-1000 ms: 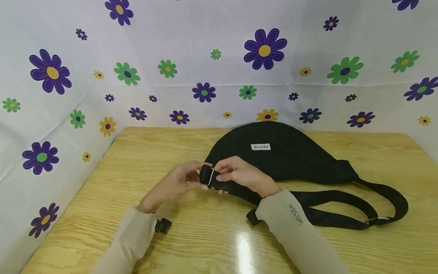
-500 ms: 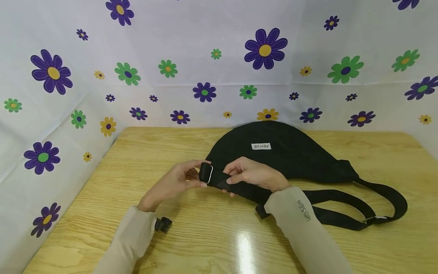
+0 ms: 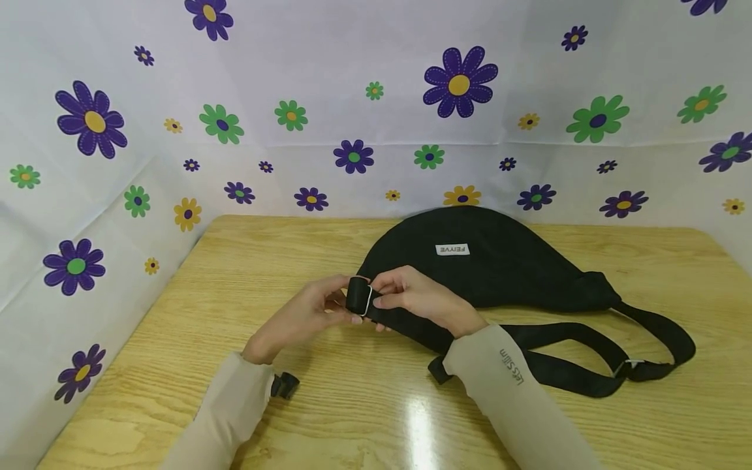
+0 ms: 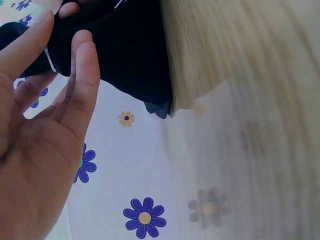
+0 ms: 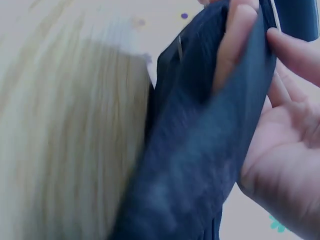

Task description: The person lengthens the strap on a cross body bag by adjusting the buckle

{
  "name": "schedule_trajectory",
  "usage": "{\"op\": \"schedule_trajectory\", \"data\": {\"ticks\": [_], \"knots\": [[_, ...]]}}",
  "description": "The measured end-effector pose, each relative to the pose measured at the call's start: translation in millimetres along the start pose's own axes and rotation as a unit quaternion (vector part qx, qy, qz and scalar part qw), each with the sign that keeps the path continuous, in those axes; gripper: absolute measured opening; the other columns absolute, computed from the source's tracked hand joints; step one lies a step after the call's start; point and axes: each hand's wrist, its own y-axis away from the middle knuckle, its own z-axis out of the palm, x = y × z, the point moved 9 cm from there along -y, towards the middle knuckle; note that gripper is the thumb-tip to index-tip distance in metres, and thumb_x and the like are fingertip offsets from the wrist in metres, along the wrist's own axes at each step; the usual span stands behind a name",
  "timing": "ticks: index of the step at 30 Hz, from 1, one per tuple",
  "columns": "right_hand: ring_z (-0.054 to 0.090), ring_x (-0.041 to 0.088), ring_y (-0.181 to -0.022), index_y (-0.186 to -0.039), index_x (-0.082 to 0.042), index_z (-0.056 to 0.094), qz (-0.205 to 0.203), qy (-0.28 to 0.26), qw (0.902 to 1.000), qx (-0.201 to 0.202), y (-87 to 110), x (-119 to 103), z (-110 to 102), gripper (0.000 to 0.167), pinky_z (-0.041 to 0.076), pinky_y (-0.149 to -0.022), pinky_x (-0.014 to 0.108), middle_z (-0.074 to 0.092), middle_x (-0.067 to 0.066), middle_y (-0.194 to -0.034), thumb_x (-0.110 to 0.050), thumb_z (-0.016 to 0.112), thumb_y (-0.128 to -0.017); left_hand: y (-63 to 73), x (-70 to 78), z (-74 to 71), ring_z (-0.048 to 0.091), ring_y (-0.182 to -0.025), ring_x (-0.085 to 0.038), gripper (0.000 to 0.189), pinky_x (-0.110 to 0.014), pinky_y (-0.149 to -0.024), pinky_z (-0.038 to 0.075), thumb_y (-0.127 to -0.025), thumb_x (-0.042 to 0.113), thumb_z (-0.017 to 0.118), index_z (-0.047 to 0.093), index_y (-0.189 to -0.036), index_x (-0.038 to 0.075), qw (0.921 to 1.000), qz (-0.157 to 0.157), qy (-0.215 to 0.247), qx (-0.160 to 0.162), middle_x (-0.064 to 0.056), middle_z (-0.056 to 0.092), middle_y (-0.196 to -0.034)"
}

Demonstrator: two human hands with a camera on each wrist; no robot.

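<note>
A black waist bag (image 3: 499,267) lies on the wooden table, its small white label reading upside down. My left hand (image 3: 308,313) holds a folded loop of the black strap (image 3: 356,295) between thumb and fingers, at the bag's left end. Right beside that loop sits a thin metal slider buckle (image 3: 369,302). My right hand (image 3: 423,297) pinches the strap just right of the buckle, thumb on top and fingers beneath. In the right wrist view the webbing (image 5: 190,160) runs down past the right hand (image 5: 290,150). The left wrist view shows the left fingers (image 4: 85,75) against black fabric.
The strap's other stretch (image 3: 564,333) loops over the table at the right, with a second metal slider (image 3: 628,367). A strap end (image 3: 439,370) pokes out by the right sleeve. A flower-print cloth (image 3: 329,98) hangs behind the table (image 3: 264,248).
My right hand slid right along the strap, then came back left to the buckle. The left hand stays at the loop. The strap and second slider at right shifted slightly.
</note>
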Motion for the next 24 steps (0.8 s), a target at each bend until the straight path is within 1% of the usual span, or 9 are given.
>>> {"op": "schedule_trajectory", "data": {"ticks": [2, 5, 7, 11, 15, 18, 24], "knots": [[0.071, 0.023, -0.075, -0.117, 0.014, 0.062, 0.012, -0.003, 0.9998, -0.012, 2.8, 2.7, -2.4, 0.021, 0.057, -0.080, 0.037, 0.073, 0.016, -0.098, 0.007, 0.054, -0.099, 0.3, -1.4, -1.5, 0.067, -0.089, -0.020, 0.042, -0.033, -0.080, 0.056, -0.091, -0.001, 0.074, 0.062, -0.131, -0.004, 1.0000, -0.007, -0.005, 0.004, -0.012, 0.067, -0.116], [0.071, 0.026, -0.079, -0.116, 0.014, 0.062, 0.029, 0.003, 0.9987, -0.043, 8.0, 7.7, -5.8, 0.020, 0.056, -0.087, 0.040, 0.073, 0.017, -0.099, 0.008, 0.054, -0.098, 0.8, -2.1, -4.8, 0.066, -0.088, -0.021, 0.043, -0.032, -0.080, 0.055, -0.090, -0.002, 0.074, 0.061, -0.131, -0.005, 0.9997, -0.018, -0.010, 0.012, -0.012, 0.067, -0.115], [0.072, 0.026, -0.080, -0.114, 0.014, 0.063, 0.038, 0.009, 0.9974, -0.061, 11.7, 10.6, -8.2, 0.020, 0.055, -0.089, 0.039, 0.073, 0.018, -0.098, 0.009, 0.053, -0.098, 1.6, -2.1, -7.5, 0.065, -0.088, -0.021, 0.043, -0.031, -0.080, 0.054, -0.090, -0.003, 0.075, 0.062, -0.131, -0.005, 0.9995, -0.023, -0.012, 0.019, -0.012, 0.067, -0.114], [0.072, 0.023, -0.078, -0.113, 0.015, 0.061, 0.040, 0.017, 0.9960, -0.078, 15.7, 12.8, -12.3, 0.020, 0.054, -0.089, 0.036, 0.072, 0.018, -0.098, 0.011, 0.047, -0.099, 2.3, -1.5, -10.1, 0.064, -0.089, -0.022, 0.045, -0.030, -0.081, 0.053, -0.090, -0.004, 0.075, 0.061, -0.133, -0.005, 0.9993, -0.025, -0.010, 0.026, -0.013, 0.067, -0.114], [0.071, 0.023, -0.076, -0.114, 0.017, 0.060, 0.031, 0.013, 0.9961, -0.082, 16.2, 10.9, -12.4, 0.021, 0.054, -0.089, 0.037, 0.072, 0.019, -0.098, 0.013, 0.045, -0.099, 2.3, -1.3, -10.1, 0.064, -0.088, -0.022, 0.046, -0.030, -0.081, 0.054, -0.089, -0.004, 0.075, 0.061, -0.133, -0.004, 0.9992, -0.027, -0.008, 0.027, -0.013, 0.067, -0.115], [0.071, 0.023, -0.076, -0.112, 0.016, 0.061, 0.021, 0.017, 0.9967, -0.077, 15.1, 8.7, -11.6, 0.021, 0.055, -0.087, 0.037, 0.072, 0.019, -0.098, 0.013, 0.045, -0.099, 1.8, -0.7, -10.0, 0.064, -0.088, -0.022, 0.045, -0.030, -0.080, 0.054, -0.089, -0.004, 0.075, 0.062, -0.132, -0.005, 0.9993, -0.026, -0.008, 0.027, -0.013, 0.067, -0.114], [0.070, 0.021, -0.075, -0.109, 0.015, 0.063, 0.000, 0.029, 0.9976, -0.063, 10.8, 4.3, -8.3, 0.020, 0.056, -0.077, 0.035, 0.071, 0.024, -0.096, 0.012, 0.046, -0.098, 0.6, 0.2, -8.4, 0.065, -0.088, -0.021, 0.041, -0.031, -0.080, 0.054, -0.089, -0.003, 0.076, 0.064, -0.127, -0.004, 0.9994, -0.021, -0.012, 0.023, -0.012, 0.068, -0.111]]}}
